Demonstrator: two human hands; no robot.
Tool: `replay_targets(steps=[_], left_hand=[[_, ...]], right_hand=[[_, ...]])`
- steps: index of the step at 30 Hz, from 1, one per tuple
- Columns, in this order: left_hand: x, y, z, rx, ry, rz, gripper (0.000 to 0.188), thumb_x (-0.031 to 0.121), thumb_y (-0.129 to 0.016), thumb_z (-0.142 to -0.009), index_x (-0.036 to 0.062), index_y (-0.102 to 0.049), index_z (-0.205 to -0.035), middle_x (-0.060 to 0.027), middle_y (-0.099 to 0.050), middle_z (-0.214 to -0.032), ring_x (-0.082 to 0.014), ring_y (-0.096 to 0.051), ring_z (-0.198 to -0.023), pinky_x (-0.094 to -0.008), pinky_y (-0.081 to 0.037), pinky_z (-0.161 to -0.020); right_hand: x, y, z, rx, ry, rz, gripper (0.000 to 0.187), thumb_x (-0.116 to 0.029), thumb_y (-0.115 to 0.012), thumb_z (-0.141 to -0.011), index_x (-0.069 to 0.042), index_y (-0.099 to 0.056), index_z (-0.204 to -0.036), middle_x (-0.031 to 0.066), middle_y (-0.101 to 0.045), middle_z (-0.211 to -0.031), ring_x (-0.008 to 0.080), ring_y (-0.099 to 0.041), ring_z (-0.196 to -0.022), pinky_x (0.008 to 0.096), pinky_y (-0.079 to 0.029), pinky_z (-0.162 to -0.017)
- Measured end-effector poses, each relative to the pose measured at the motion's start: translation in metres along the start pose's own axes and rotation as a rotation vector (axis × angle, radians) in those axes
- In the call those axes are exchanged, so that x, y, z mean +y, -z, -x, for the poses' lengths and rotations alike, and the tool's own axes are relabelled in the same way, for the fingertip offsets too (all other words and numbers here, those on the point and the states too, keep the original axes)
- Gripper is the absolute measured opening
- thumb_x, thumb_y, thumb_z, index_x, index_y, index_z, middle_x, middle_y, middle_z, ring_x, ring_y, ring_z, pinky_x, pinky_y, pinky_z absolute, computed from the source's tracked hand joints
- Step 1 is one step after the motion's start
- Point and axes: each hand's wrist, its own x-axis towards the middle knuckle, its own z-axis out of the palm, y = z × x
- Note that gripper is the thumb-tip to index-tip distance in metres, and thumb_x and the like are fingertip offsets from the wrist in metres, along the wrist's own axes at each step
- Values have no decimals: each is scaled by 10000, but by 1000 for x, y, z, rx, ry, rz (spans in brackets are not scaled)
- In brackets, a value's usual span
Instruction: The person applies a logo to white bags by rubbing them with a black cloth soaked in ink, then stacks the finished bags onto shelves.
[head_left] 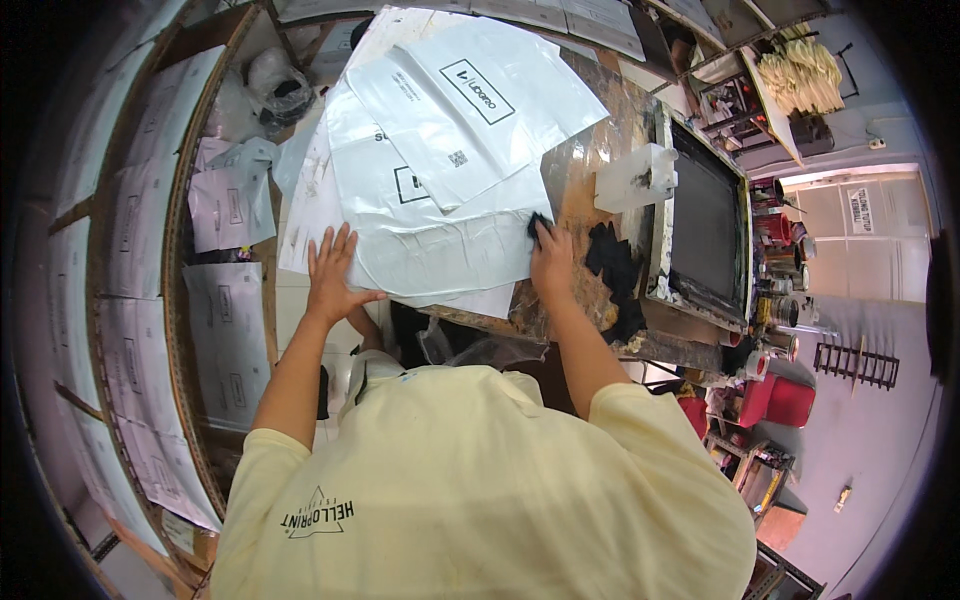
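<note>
Cloth (538, 226), black, soft and crumpled, is bunched in my right hand (553, 262), whose fingers curl around it at the right near edge of a thin, glossy white plastic bag (440, 250). My left hand (332, 278) grips nothing: it lies palm down, fingers spread, at the left near corner of the same bag, its thumb pointing right along the near edge. The bag lies flat in front of me, wrinkled between my two hands. Over its far part, at a slant, lies a second white plastic bag (535, 75) with black print. A flat white sheet (303, 215) shows from under them at the left, and a worn brown wooden tabletop (575, 195) at the right.

Just right of my right hand lie ragged black rags (612, 260). Beyond them, on the far side, is a translucent white plastic jug (628, 180), next to a rectangular pale-framed screen with dark mesh (708, 220). Farther right I see a row of paint-smeared round cans (775, 230). Well to the left, tall brown wooden shelves (207, 38) hold white printed sheets (222, 340). Nearest of all is my pale yellow short-sleeved shirt (480, 470).
</note>
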Motion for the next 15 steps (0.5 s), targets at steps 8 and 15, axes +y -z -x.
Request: replay_targets(steps=[8,15], left_hand=[[-2,0,-1,-10,11,-6,1341,731,-862,-538,52,-394,-1596,-120,-276,-1716,-345,-160,-1603,-553,-3,-1299],[-1,5,-2,-45,17,42,1368,723,-875,-511,49,-388,-1598,-120,-274,-1716,-342,-158,-1604,-558,-4,-1296]], right_hand=[[13,6,10,-101,155,-6,450,80,-690,-792,-4,-713,-1233,210,-675,-1233,408,-592,-1164,473,-489,-1026],[-22,-29,-24,-94,205,-202,476,65,-698,-783,2,-698,-1254,227,-645,-1164,414,-581,-1146,480,-482,-1003]])
